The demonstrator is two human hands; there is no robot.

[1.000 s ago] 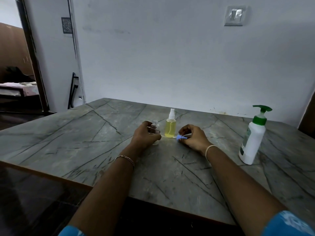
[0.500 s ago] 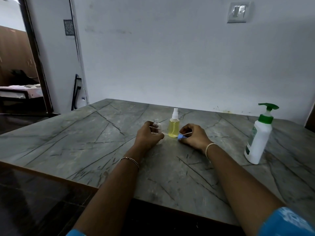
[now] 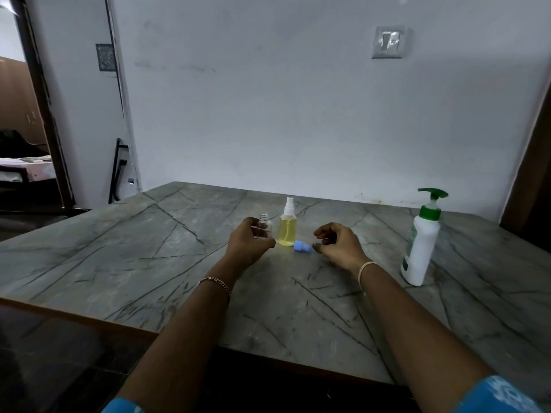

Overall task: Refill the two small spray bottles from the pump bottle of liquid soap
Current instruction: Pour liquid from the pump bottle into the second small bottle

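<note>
While both forearms reach out over the grey, dark-veined counter (image 3: 119, 263), the head view shows the left hand (image 3: 249, 244) wrapped round the clear small spray bottle (image 3: 264, 226), its grip clamped on the lower body. The bottle stands upright on the counter, with its bare threaded neck showing above the fingers, and it looks empty. Just to its right, close but apart, stands the second small spray bottle (image 3: 287, 228), upright, filled with yellow liquid and topped by a white spray head. A blue spray cap (image 3: 301, 245) lies on its side on the counter just in front of that bottle. The right hand (image 3: 340, 244) hovers beside the cap with its fingers loosely curled and its grip apart, thumb and forefinger leaving a gap. A thin pale line shows in that gap, too small to make out. Whether the thumb tip touches the cap I cannot tell. Well off to the right the white pump bottle (image 3: 422, 242) with its green pump stands upright, untouched. A chain bracelet (image 3: 216, 283) circles the left wrist and a pale band (image 3: 365, 268) the right. On the wall behind is a light switch (image 3: 387, 41).
</note>
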